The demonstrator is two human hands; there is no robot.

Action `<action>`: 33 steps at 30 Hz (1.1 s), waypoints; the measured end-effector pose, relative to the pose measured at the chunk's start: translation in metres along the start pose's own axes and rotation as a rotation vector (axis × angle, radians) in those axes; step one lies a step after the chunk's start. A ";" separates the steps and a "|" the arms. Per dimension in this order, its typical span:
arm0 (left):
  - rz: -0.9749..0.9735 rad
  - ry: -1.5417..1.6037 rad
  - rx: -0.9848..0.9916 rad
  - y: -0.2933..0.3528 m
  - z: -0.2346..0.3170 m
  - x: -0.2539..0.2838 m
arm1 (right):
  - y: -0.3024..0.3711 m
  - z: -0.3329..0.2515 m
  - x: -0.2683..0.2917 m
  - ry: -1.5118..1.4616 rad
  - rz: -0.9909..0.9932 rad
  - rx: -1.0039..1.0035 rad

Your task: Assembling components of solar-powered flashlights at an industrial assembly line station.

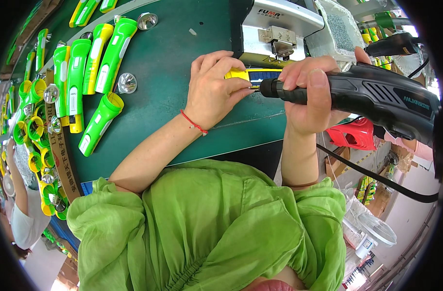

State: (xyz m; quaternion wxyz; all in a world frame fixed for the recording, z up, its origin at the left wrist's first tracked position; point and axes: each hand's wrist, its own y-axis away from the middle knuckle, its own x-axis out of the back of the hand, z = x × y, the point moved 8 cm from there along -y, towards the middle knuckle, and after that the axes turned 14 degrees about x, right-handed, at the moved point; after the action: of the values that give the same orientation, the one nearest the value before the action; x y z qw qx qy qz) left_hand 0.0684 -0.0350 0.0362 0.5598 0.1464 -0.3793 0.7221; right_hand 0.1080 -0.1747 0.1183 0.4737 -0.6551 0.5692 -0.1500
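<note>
My right hand [311, 92] is wrapped around a black electric screwdriver [372, 94], held nearly level with its nose toward the left. The thumb and a finger of my left hand [214, 87] pinch together at the thin bit at that nose. Whatever small thing they hold is hidden. Just behind the fingertips lies a yellow flashlight body [237, 74] with a dark blue panel, partly covered by both hands. Beyond it stands a silver metal machine [275, 29] with a small metal fitting on its front.
Several green and yellow flashlights [115, 56] lie on the green table [163, 53] at left, with loose round reflectors [127, 83]. A cardboard divider [61, 150] edges more flashlight bodies. A plastic-lined bin [335, 29] of small parts sits far right. The screwdriver's black cord [376, 179] hangs at right.
</note>
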 end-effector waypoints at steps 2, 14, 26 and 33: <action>-0.011 -0.004 0.001 0.000 0.000 -0.001 | 0.000 0.000 0.000 -0.002 0.007 -0.002; -0.046 -0.039 -0.043 0.000 0.001 0.000 | 0.001 0.006 -0.001 0.056 -0.029 0.017; -0.135 -0.049 0.075 0.003 -0.024 0.002 | 0.010 0.006 -0.006 0.158 -0.101 0.064; -0.132 -0.012 0.054 -0.001 -0.027 0.000 | 0.027 0.011 -0.003 0.276 -0.247 0.037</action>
State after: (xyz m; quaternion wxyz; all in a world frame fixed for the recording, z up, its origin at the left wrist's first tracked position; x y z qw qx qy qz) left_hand 0.0751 -0.0154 0.0183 0.5998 0.1904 -0.3525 0.6926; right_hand 0.0989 -0.1644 0.0929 0.3814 -0.6842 0.5412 -0.3058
